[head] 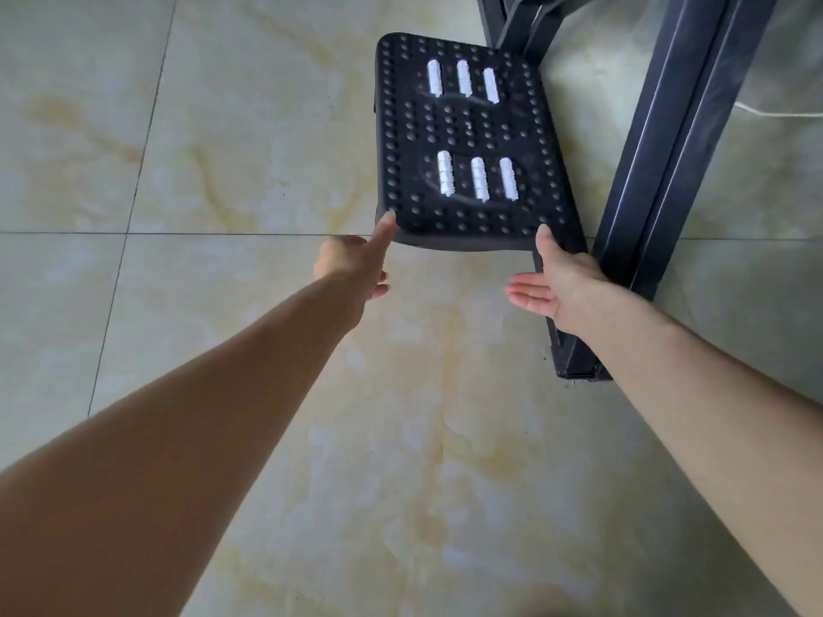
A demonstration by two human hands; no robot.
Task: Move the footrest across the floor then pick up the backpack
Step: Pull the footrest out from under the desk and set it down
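A black plastic footrest [467,140] with raised dots and two rows of white rollers stands on the tiled floor, beside a dark metal frame. My left hand [354,262] reaches to its near left corner, thumb touching the edge, fingers curled below. My right hand [550,282] is at the near right corner, palm turned inward, thumb against the edge and fingers spread. Neither hand has closed on the footrest. No backpack is in view.
Dark metal furniture legs [659,180] run along the footrest's right side and reach down to a foot [579,362] near my right wrist. A white cable [775,112] lies on the floor at the far right. Cream marbled tiles [222,149] stretch to the left.
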